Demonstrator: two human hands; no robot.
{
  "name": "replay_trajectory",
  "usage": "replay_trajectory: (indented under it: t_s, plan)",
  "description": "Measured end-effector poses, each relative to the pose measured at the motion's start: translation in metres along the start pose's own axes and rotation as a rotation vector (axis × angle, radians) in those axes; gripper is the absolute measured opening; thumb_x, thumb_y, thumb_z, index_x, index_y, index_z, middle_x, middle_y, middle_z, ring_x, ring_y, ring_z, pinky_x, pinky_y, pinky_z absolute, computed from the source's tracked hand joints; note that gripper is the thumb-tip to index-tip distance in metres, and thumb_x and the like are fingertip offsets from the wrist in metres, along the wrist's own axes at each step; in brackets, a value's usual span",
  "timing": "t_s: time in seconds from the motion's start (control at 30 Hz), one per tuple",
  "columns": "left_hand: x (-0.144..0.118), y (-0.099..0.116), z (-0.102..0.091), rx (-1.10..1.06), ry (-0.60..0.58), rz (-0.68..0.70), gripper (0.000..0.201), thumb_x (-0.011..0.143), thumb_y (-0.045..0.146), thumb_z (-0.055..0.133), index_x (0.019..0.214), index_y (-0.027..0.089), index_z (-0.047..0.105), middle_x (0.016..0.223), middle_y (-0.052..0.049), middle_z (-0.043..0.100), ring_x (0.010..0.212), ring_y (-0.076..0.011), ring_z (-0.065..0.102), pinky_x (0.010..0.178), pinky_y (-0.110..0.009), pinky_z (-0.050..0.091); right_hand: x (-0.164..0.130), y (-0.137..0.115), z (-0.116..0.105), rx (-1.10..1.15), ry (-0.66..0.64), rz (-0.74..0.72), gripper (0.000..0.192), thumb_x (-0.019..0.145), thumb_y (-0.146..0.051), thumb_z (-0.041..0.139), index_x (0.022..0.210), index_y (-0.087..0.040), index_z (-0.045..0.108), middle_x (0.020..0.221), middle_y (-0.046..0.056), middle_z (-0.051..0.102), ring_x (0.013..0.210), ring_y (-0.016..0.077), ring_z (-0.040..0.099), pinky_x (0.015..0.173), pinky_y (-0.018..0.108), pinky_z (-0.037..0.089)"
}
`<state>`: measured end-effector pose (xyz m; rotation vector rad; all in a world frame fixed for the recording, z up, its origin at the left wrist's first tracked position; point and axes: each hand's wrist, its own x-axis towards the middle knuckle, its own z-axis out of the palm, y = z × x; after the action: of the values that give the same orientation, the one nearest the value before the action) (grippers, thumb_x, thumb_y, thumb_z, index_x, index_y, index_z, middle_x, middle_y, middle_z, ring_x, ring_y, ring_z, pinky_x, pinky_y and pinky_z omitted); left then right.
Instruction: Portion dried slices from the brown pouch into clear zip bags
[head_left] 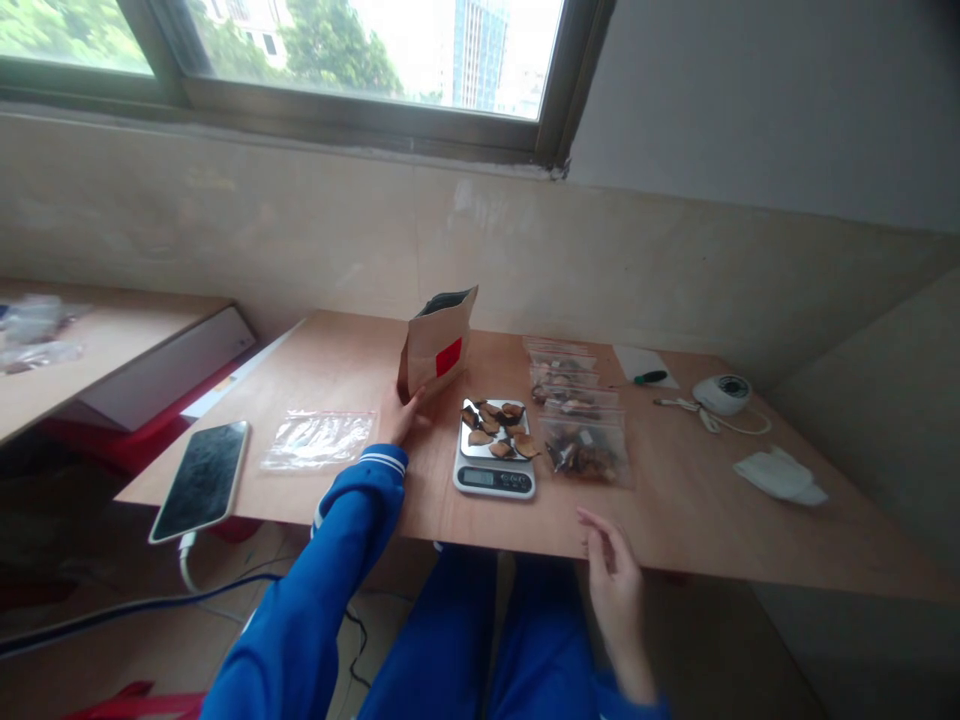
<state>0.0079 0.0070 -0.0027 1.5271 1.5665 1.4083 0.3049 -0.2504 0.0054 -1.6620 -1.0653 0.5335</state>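
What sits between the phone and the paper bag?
An empty clear plastic bag lies flat on the table between the phone and the paper bag, in the head view.

- The person wears a bright blue jacket.
- The left sleeve (330,560) has a cuff with thin white stripes.
- The trousers (480,650) are blue too.
- Both hands are bare.

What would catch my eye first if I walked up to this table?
Probably the small kitchen scale mid-table, its tray heaped with dark dried slices. Just behind it stands an open brown paper bag with a red label, the left hand touching its base. Filled clear bags line up right of the scale.
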Motion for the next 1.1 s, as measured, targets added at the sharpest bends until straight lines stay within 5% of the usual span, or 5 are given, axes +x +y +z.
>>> replay_trajectory:
  t_s: [0.27,0.47,0.73,0.9,1.1]
  plan:
    - [0.003,-0.011,0.008,0.157,-0.016,0.048,0.049,0.078,0.047,0.063,0.113,0.014,0.054,0.111,-0.016,0.061,0.111,-0.0330,0.058,0.095,-0.048,0.046,0.000,-0.002,-0.001,0.051,0.044,0.045,0.046,0.087,-0.055,0.048,0.111,-0.017,0.060,0.103,0.012,0.066,0.074,0.0179,0.059,0.067,0.031,0.050]
    - [0.001,-0.013,0.007,0.055,0.002,0.091,0.058,0.077,0.042,0.066,0.124,0.015,0.045,0.121,-0.015,0.055,0.118,-0.0286,0.054,0.099,-0.044,0.045,-0.003,-0.003,-0.005,0.073,0.042,0.032,0.045,0.088,-0.054,0.048,0.111,-0.017,0.060,0.101,0.011,0.065,0.070,0.0164,0.058,0.066,0.031,0.052]
    - [0.004,-0.019,0.008,0.113,0.009,0.044,0.043,0.079,0.041,0.062,0.110,0.015,0.048,0.107,-0.013,0.060,0.105,-0.0275,0.060,0.090,-0.044,0.049,-0.008,0.002,-0.006,-0.006,-0.010,-0.064,0.036,0.092,-0.045,0.046,0.105,-0.018,0.064,0.099,0.010,0.065,0.071,0.0177,0.060,0.067,0.032,0.052]
    - [0.006,-0.021,0.010,0.143,0.073,0.052,0.036,0.078,0.038,0.062,0.103,0.017,0.049,0.101,-0.011,0.060,0.102,-0.0277,0.061,0.090,-0.045,0.049,0.000,-0.015,0.016,-0.108,-0.118,-0.243,0.029,0.095,-0.035,0.043,0.105,-0.021,0.066,0.104,0.011,0.060,0.093,0.0215,0.061,0.079,0.035,0.053]
    - [0.006,-0.019,0.008,0.148,0.129,0.031,0.037,0.078,0.035,0.062,0.105,0.015,0.047,0.103,-0.013,0.057,0.107,-0.0295,0.058,0.094,-0.048,0.047,0.044,-0.051,0.058,-0.403,-0.114,-0.550,0.025,0.091,-0.025,0.051,0.110,-0.022,0.067,0.115,0.012,0.052,0.111,0.0273,0.051,0.097,0.045,0.044]
